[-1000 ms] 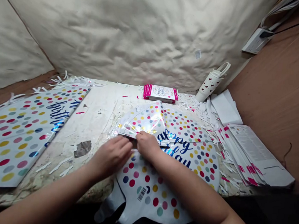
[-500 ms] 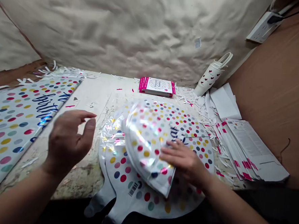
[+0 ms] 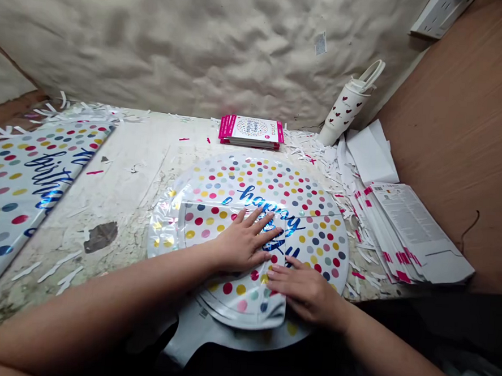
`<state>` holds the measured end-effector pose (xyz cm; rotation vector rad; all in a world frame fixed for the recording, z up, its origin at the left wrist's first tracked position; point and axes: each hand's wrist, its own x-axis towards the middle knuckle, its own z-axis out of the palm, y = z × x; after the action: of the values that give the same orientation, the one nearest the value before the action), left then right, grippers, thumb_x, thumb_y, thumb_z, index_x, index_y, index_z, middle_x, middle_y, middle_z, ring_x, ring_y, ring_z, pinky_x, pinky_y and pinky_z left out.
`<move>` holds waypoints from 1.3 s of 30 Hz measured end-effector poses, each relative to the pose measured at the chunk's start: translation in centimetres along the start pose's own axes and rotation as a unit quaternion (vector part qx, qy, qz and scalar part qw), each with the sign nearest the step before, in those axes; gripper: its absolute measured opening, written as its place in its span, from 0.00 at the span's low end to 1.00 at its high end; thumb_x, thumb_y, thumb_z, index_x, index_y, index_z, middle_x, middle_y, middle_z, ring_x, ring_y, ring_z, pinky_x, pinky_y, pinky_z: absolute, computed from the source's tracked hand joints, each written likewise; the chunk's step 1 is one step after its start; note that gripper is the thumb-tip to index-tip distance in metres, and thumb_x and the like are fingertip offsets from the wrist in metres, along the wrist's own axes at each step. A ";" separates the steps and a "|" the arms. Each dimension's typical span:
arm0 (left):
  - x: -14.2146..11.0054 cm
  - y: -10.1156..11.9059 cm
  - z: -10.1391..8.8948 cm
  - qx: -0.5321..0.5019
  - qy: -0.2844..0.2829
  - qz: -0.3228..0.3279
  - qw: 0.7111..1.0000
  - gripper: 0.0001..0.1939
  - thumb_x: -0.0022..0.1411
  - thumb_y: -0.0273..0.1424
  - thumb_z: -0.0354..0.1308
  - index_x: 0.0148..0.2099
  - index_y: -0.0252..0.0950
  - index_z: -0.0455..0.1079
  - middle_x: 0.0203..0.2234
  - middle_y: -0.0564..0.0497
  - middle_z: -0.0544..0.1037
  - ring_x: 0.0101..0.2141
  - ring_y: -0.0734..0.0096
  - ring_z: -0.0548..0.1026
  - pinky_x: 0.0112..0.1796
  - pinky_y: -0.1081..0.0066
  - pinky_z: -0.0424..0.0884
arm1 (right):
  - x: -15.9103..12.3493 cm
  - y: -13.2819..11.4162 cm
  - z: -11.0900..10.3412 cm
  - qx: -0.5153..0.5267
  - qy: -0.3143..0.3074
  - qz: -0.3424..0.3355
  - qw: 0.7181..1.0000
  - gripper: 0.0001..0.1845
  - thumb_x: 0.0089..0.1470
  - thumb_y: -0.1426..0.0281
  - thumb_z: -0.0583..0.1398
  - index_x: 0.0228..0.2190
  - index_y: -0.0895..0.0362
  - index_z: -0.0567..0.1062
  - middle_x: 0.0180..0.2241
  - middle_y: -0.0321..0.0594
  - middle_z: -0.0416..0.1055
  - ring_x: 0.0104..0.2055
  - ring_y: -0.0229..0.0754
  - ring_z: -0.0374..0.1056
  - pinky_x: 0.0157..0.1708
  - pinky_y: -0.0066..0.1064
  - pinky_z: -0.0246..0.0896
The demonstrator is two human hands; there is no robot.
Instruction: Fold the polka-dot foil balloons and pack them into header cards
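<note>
Two bare hands press flat on a folded foil balloon (image 3: 204, 222), fingers spread: the left hand (image 3: 245, 241) on its upper part, the right hand (image 3: 308, 293) at its right edge. It lies on a round dotted foil balloon (image 3: 311, 237) atop a worn table (image 3: 137, 169). A second balloon (image 3: 21, 185) lies flat at left; pink-edged packets (image 3: 251, 131) sit beyond; a heart-print tumbler (image 3: 345, 108) stands near paper scraps (image 3: 308, 149); a card stack (image 3: 401, 231) lies at right.
</note>
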<state>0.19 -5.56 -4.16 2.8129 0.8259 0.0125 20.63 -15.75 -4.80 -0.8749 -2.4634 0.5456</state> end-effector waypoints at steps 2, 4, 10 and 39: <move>-1.2 -0.8 -0.2 -0.005 -0.022 0.002 1.000 0.29 0.65 0.43 0.40 0.65 0.40 0.44 0.64 0.45 0.44 0.62 0.53 0.39 0.57 0.48 0.40 | 0.6 0.2 -0.8 0.077 0.005 0.132 0.988 0.14 0.59 0.69 0.48 0.36 0.56 0.73 0.35 0.42 0.75 0.38 0.40 0.71 0.46 0.39 0.62; -3.4 -3.0 -0.6 -0.009 -0.047 0.009 0.999 0.27 0.67 0.38 0.37 0.66 0.39 0.42 0.63 0.48 0.45 0.62 0.61 0.42 0.58 0.56 0.41 | 1.9 0.7 -1.7 0.138 0.027 0.301 0.943 0.18 0.59 0.62 0.48 0.25 0.56 0.71 0.26 0.38 0.72 0.29 0.39 0.69 0.33 0.32 0.64; -12.5 -8.9 -3.2 0.031 0.040 -0.222 0.974 0.24 0.64 0.36 0.41 0.61 0.36 0.57 0.59 0.46 0.60 0.57 0.57 0.59 0.55 0.56 0.57 | 6.3 3.2 -2.6 0.219 -0.015 0.521 0.825 0.19 0.56 0.56 0.50 0.22 0.56 0.64 0.16 0.32 0.62 0.16 0.35 0.61 0.16 0.26 0.58; -8.5 2.9 -0.1 0.024 -0.029 -0.185 0.982 0.27 0.59 0.24 0.46 0.62 0.30 0.55 0.58 0.36 0.58 0.58 0.51 0.57 0.54 0.57 0.59 | 2.2 -4.6 1.3 -0.239 0.151 -0.104 0.954 0.23 0.54 0.73 0.56 0.53 0.55 0.65 0.53 0.46 0.66 0.58 0.50 0.56 0.59 0.49 0.49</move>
<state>-5.46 -12.51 -3.06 2.6422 1.3339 -0.1486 16.24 -17.87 -2.92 -0.7852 -2.3884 -0.2570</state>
